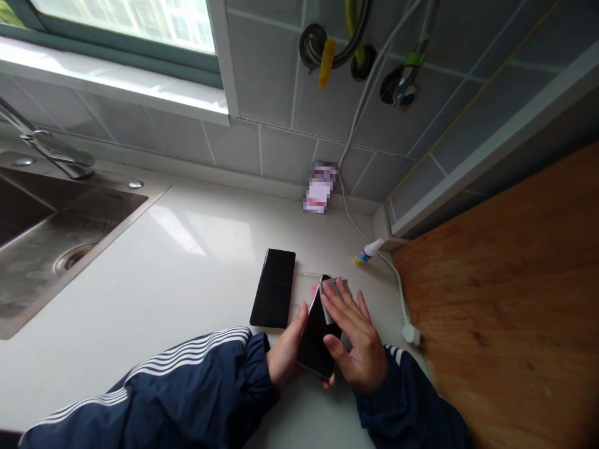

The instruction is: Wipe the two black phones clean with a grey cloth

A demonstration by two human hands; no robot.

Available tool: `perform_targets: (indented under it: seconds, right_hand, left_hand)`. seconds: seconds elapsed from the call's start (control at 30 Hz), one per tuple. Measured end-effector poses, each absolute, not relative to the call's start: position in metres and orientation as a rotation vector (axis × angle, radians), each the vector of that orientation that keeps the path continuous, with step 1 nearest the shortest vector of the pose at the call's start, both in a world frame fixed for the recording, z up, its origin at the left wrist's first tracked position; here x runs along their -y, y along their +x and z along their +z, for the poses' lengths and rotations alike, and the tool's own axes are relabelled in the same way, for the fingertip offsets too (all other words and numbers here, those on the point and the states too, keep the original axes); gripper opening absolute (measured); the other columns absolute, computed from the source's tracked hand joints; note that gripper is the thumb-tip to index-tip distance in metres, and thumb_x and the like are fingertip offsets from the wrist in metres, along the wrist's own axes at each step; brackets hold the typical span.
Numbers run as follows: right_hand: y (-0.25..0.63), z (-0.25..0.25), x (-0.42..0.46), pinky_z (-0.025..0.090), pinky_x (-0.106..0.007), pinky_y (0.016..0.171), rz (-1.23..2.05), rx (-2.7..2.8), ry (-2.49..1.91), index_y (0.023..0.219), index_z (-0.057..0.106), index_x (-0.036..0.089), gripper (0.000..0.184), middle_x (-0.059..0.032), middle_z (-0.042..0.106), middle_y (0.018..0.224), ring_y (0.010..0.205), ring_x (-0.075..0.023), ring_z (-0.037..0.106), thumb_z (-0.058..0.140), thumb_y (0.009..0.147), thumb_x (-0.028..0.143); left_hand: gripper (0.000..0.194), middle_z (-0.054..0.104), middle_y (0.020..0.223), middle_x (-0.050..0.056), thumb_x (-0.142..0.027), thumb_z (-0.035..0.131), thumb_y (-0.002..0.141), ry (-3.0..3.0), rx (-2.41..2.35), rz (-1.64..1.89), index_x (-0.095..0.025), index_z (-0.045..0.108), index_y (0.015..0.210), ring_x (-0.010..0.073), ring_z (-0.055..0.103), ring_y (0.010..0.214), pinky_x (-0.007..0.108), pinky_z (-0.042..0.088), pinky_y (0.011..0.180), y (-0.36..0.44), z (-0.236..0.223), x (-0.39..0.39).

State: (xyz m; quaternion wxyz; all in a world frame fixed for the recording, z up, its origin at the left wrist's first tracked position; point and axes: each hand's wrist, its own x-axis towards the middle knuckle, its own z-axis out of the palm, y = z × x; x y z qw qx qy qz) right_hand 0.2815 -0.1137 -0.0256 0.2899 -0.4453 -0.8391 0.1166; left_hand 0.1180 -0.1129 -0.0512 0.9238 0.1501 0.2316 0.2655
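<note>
My left hand is shut on a black smartphone, holding it tilted on its edge above the white countertop. My right hand is next to it, with fingers spread and resting on a grey cloth or sheet at the phone's upper end. I cannot tell what the grey piece is exactly. A second black smartphone lies flat, screen up, just left of my hands. A pink item partly shows behind the raised phone.
A steel sink and faucet are at the left. A small bottle and a white cable with a plug lie near a wooden board. A blurred package leans against the tiled wall.
</note>
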Motion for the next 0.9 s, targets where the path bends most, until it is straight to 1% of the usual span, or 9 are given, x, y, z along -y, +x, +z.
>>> perform_targets:
  seconds: [0.1, 0.17, 0.23, 0.3, 0.37, 0.47, 0.57, 0.77, 0.9]
  right_hand:
    - [0.281, -0.021, 0.117, 0.006, -0.064, 0.122, 0.356, 2.365, -1.026, 0.146, 0.046, 0.022, 0.058, -0.0089, 0.049, 0.151, 0.148, -0.0316, 0.032, 0.038, 0.100, 0.057]
    - [0.280, -0.019, 0.118, 0.005, -0.064, 0.122, 0.395, 2.413, -0.956, 0.143, 0.048, 0.021, 0.057, -0.0083, 0.050, 0.150, 0.148, -0.0310, 0.034, 0.041, 0.100, 0.057]
    - [0.280, -0.020, 0.117, 0.005, -0.063, 0.123, 0.411, 2.415, -0.930, 0.141, 0.050, 0.022, 0.054, -0.0074, 0.053, 0.148, 0.147, -0.0299, 0.036, 0.042, 0.100, 0.055]
    - [0.281, -0.021, 0.116, 0.006, -0.060, 0.123, 0.394, 2.400, -0.947, 0.142, 0.049, 0.022, 0.051, -0.0073, 0.054, 0.148, 0.146, -0.0285, 0.037, 0.040, 0.101, 0.052]
    - [0.281, -0.023, 0.114, 0.008, -0.058, 0.123, 0.355, 2.376, -1.008, 0.145, 0.047, 0.022, 0.050, -0.0080, 0.051, 0.150, 0.147, -0.0274, 0.036, 0.037, 0.103, 0.048]
    - [0.282, -0.027, 0.112, 0.012, -0.059, 0.123, 0.309, 2.309, -1.133, 0.149, 0.042, 0.022, 0.050, -0.0083, 0.045, 0.154, 0.149, -0.0275, 0.031, 0.032, 0.105, 0.045]
    - [0.282, -0.029, 0.112, 0.015, -0.061, 0.121, 0.300, 2.255, -1.223, 0.152, 0.037, 0.023, 0.053, -0.0082, 0.041, 0.156, 0.150, -0.0286, 0.029, 0.031, 0.105, 0.047]
    - [0.281, -0.031, 0.111, 0.021, -0.061, 0.120, 0.289, 2.237, -1.299, 0.156, 0.028, 0.022, 0.059, -0.0101, 0.033, 0.160, 0.151, -0.0299, 0.026, 0.029, 0.104, 0.050]
    - [0.280, -0.030, 0.111, 0.020, -0.063, 0.119, 0.271, 2.262, -1.279, 0.155, 0.031, 0.020, 0.060, -0.0112, 0.035, 0.159, 0.151, -0.0312, 0.026, 0.033, 0.103, 0.050]
  left_hand:
    - [0.085, 0.072, 0.083, 0.013, -0.076, 0.024, 0.092, 0.189, -0.469, 0.643, -0.013, 0.059, 0.136, 0.0233, 0.069, 0.067, 0.030, 0.051, 0.054, 0.118, -0.048, 0.112]
    - [0.075, 0.073, 0.091, 0.012, -0.070, 0.032, 0.094, 0.089, -0.492, 0.737, -0.013, 0.061, 0.134, 0.0225, 0.071, 0.079, 0.030, 0.054, 0.065, 0.118, -0.047, 0.111]
    - [0.073, 0.073, 0.093, 0.012, -0.069, 0.036, 0.094, 0.050, -0.514, 0.763, -0.013, 0.063, 0.131, 0.0218, 0.071, 0.082, 0.030, 0.054, 0.071, 0.118, -0.047, 0.111]
    - [0.081, 0.073, 0.086, 0.012, -0.075, 0.032, 0.091, 0.103, -0.500, 0.686, -0.012, 0.064, 0.130, 0.0229, 0.070, 0.072, 0.031, 0.054, 0.061, 0.116, -0.048, 0.110]
    - [0.092, 0.071, 0.080, 0.013, -0.081, 0.022, 0.088, 0.183, -0.469, 0.584, -0.011, 0.063, 0.131, 0.0239, 0.068, 0.062, 0.032, 0.051, 0.051, 0.115, -0.049, 0.109]
    - [0.102, 0.070, 0.076, 0.014, -0.082, 0.009, 0.087, 0.256, -0.443, 0.520, -0.008, 0.064, 0.129, 0.0234, 0.067, 0.055, 0.032, 0.050, 0.049, 0.115, -0.050, 0.109]
    - [0.106, 0.069, 0.071, 0.015, -0.080, 0.001, 0.087, 0.285, -0.447, 0.515, -0.004, 0.064, 0.126, 0.0229, 0.066, 0.052, 0.031, 0.050, 0.048, 0.117, -0.050, 0.110]
    - [0.100, 0.069, 0.069, 0.013, -0.078, 0.002, 0.089, 0.315, -0.450, 0.537, -0.008, 0.056, 0.137, 0.0219, 0.066, 0.050, 0.029, 0.049, 0.046, 0.119, -0.051, 0.111]
    - [0.099, 0.070, 0.071, 0.013, -0.081, 0.007, 0.087, 0.295, -0.428, 0.549, -0.010, 0.055, 0.139, 0.0236, 0.067, 0.052, 0.031, 0.050, 0.047, 0.117, -0.049, 0.111]
